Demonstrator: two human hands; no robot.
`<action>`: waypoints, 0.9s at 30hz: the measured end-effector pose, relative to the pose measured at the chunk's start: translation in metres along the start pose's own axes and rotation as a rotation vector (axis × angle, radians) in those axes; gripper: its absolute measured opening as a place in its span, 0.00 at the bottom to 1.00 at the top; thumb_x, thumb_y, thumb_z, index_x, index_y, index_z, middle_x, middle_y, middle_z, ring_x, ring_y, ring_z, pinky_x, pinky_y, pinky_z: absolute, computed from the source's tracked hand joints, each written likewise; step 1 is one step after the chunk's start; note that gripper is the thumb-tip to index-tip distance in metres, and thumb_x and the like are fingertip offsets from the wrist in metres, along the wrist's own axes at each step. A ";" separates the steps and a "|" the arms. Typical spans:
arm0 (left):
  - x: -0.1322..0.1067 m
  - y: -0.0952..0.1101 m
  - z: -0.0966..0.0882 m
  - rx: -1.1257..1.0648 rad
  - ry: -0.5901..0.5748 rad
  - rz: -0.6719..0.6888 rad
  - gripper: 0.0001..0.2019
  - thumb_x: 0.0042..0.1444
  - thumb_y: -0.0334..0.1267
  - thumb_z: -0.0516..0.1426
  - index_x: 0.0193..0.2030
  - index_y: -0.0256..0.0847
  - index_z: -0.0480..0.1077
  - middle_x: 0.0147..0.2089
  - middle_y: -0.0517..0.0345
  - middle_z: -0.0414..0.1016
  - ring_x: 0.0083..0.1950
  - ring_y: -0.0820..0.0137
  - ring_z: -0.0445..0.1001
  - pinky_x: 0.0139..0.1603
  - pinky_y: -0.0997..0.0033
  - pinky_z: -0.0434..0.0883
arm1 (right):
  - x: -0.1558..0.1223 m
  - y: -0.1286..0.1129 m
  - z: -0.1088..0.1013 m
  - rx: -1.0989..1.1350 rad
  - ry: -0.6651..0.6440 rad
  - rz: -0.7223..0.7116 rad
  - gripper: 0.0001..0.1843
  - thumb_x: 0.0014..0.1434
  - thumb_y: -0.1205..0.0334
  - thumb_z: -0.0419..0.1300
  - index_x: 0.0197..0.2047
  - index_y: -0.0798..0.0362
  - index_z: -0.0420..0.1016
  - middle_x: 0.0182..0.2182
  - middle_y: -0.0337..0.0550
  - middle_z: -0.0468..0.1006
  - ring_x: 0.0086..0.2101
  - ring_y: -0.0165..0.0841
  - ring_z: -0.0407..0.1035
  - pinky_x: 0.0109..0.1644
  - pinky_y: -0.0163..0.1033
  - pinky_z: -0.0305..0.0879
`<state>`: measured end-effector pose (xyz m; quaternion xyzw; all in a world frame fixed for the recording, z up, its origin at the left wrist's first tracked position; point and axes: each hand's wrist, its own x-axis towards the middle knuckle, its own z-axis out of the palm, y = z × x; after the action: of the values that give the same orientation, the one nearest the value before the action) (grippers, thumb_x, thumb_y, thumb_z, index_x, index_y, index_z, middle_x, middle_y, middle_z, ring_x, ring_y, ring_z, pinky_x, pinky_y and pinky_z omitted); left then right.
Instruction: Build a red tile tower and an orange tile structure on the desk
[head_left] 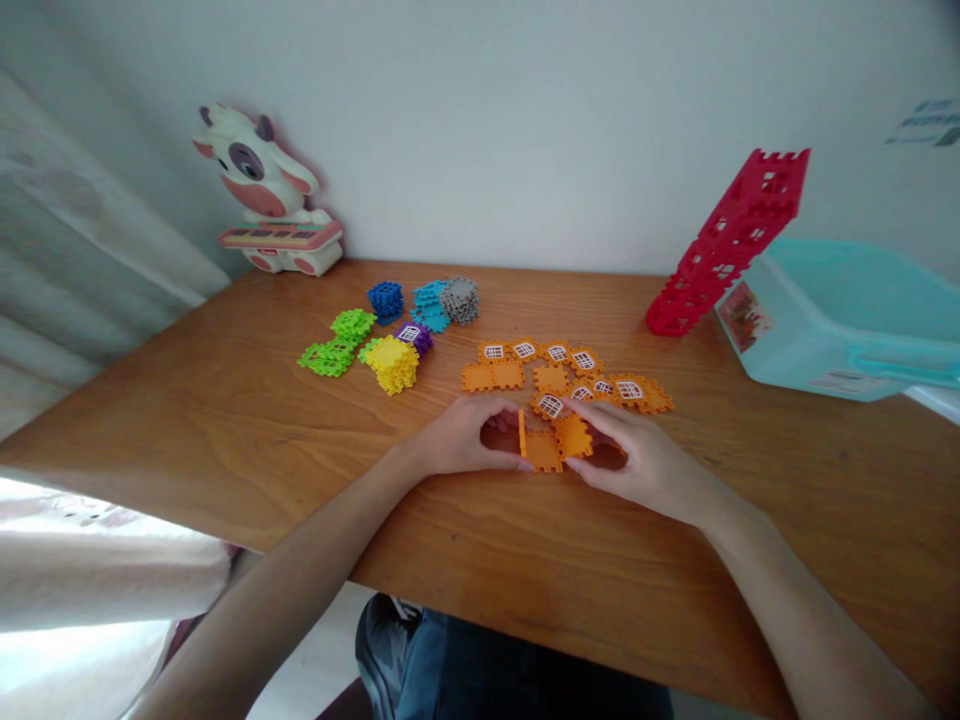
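Observation:
Both hands hold orange interlocking building tiles [543,452] just above or on the table, near its front. My left hand [466,437] pinches the upright tile on the left side, thumb low and fingers behind. With thumb and fingers, my right hand [637,455] grips a slanted orange tile [574,437] at the right side of the same piece. Just behind the hands lie more orange tiles, several with white window grilles [555,352]. A flat orange pair [493,376] sits behind my left hand. Part of the held piece is hidden by my fingers.
Stacks of yellow [394,362], green [337,342], purple, dark blue [385,301], light blue and grey tiles [460,300] stand back left. A tall red tile tower [727,243] rises beside a turquoise bin [847,320]. A cow keyboard toy [277,200] stands at the far left corner.

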<state>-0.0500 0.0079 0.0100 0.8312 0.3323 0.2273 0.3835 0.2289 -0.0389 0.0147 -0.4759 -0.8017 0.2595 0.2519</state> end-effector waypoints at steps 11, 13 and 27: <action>0.002 0.000 0.000 0.026 -0.011 0.058 0.26 0.51 0.53 0.71 0.53 0.43 0.76 0.45 0.55 0.81 0.43 0.66 0.79 0.47 0.67 0.74 | 0.003 -0.005 0.008 0.071 -0.024 0.007 0.18 0.62 0.56 0.63 0.56 0.42 0.79 0.55 0.45 0.80 0.50 0.43 0.78 0.56 0.53 0.77; 0.002 0.000 0.000 0.033 -0.019 0.065 0.27 0.51 0.54 0.70 0.53 0.43 0.75 0.45 0.55 0.81 0.44 0.65 0.78 0.47 0.66 0.74 | 0.004 -0.006 0.011 0.141 -0.063 0.027 0.18 0.64 0.55 0.61 0.57 0.42 0.77 0.50 0.44 0.82 0.44 0.39 0.79 0.51 0.50 0.79; 0.000 -0.001 -0.002 -0.040 -0.035 0.121 0.23 0.55 0.46 0.69 0.55 0.42 0.72 0.49 0.53 0.80 0.45 0.66 0.78 0.49 0.66 0.74 | 0.001 -0.017 0.001 -0.080 -0.220 0.027 0.30 0.53 0.45 0.72 0.56 0.45 0.73 0.51 0.46 0.77 0.46 0.43 0.74 0.50 0.49 0.73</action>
<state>-0.0518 0.0092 0.0103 0.8457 0.2704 0.2421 0.3912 0.2167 -0.0448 0.0249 -0.4650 -0.8278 0.2811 0.1397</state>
